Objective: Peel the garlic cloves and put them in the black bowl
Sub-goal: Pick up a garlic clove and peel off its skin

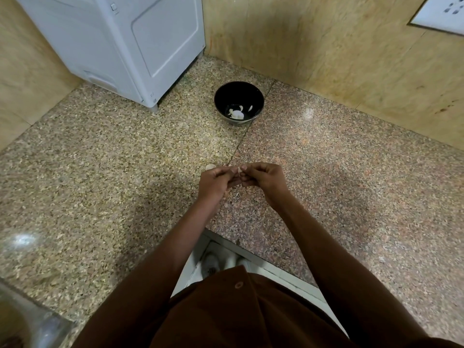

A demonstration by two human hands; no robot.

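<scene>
Pale garlic clove (239, 170) sits pinched between both hands' fingertips, left hand (218, 180) and right hand (266, 178), with the black bowl (238, 102) well apart at twelve o'clock.

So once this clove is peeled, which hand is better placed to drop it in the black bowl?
Probably the right hand: its fingers pinch the garlic clove, and the black bowl lies ahead. The left hand only steadies it.

Over the speckled stone counter (100, 172), the left hand (216, 182) and right hand (263, 177) pinch one garlic clove (239, 170) between their fingertips, while the black bowl (238, 92), holding peeled cloves (237, 113), sits toward the counter's back corner beside a white appliance (125, 46).
</scene>
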